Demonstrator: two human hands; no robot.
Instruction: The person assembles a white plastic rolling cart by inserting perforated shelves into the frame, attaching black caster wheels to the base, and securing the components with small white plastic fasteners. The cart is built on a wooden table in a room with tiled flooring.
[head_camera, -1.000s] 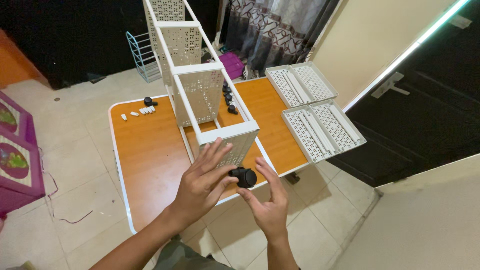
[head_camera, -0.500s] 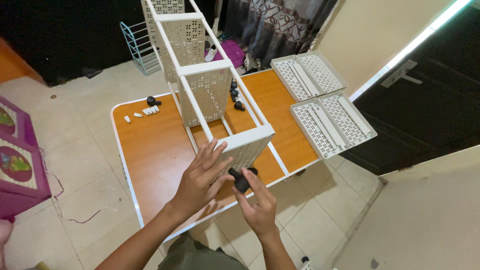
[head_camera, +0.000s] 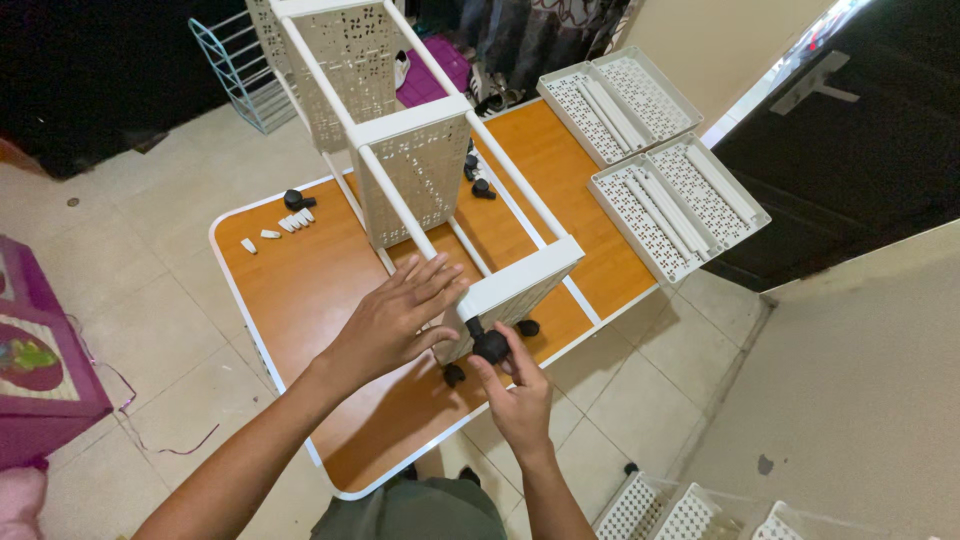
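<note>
white perforated plastic rack frame (head_camera: 420, 170) lies on its side on the orange wooden table (head_camera: 300, 290). left hand (head_camera: 395, 318), fingers spread flat, braces the near corner. right hand (head_camera: 515, 390) pinches a black round caster wheel (head_camera: 490, 346) at the frame's bottom corner. judgement: keep the stem square to the socket, push straight, brace firmly.

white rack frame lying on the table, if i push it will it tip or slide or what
The white rack frame probably feels light for its size, since its panels are perforated. It lies lengthwise across the orange table, so it would more likely slide than tip. The black caster under the right hand could let that end roll; the left hand steadies it.
</note>
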